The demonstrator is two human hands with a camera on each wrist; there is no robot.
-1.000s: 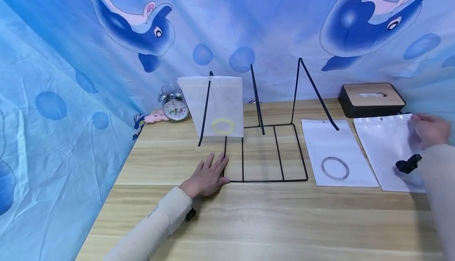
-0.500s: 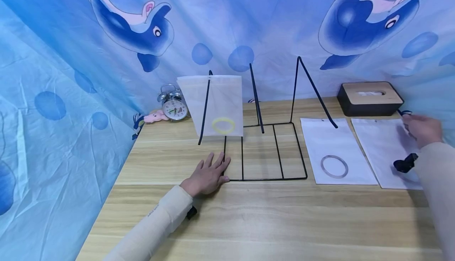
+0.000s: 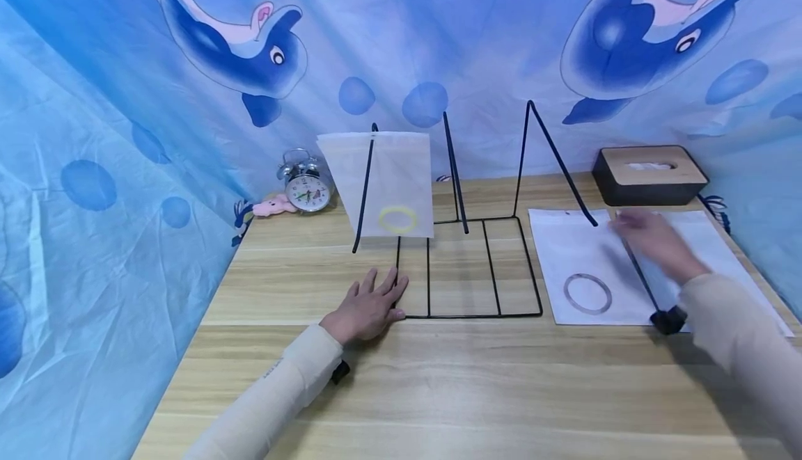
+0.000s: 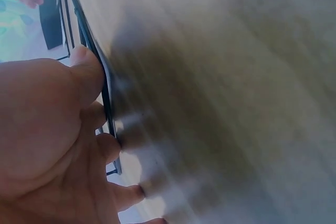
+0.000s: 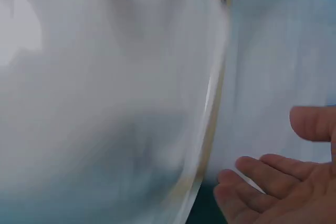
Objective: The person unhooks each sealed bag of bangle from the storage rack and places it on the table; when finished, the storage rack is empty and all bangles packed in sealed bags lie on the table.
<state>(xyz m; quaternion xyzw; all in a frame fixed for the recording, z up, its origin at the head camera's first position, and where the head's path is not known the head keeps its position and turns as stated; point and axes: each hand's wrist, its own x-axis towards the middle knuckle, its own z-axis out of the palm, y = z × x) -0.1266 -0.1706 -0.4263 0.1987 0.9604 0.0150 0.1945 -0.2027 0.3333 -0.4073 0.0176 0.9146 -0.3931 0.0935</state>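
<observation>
My left hand [image 3: 366, 307] lies with fingers spread on the front left corner of a black wire rack [image 3: 473, 318]. In the left wrist view, its thumb and fingertips touch the rack's dark rod [image 4: 107, 95]. A white translucent pouch [image 3: 407, 175] with a yellow ring showing hangs on the rack's left arm. My right hand [image 3: 658, 241], blurred, is over the top of two flat white pouches, the nearer one [image 3: 567, 251] showing a grey ring [image 3: 587, 294], the other pouch [image 3: 720, 272] to its right. In the right wrist view, the thumb and fingers stand apart with nothing between them.
A black tissue box with a wooden lid [image 3: 650, 175] stands at the back right. An alarm clock [image 3: 307, 188] and a pink soft toy [image 3: 273, 205] are at the back left. The rack's middle and right arms rise bare. A blue curtain borders the table [image 3: 470, 390].
My right hand has left the right pouch's top right corner and moved left to the seam between the two pouches. My left hand stays on the rack.
</observation>
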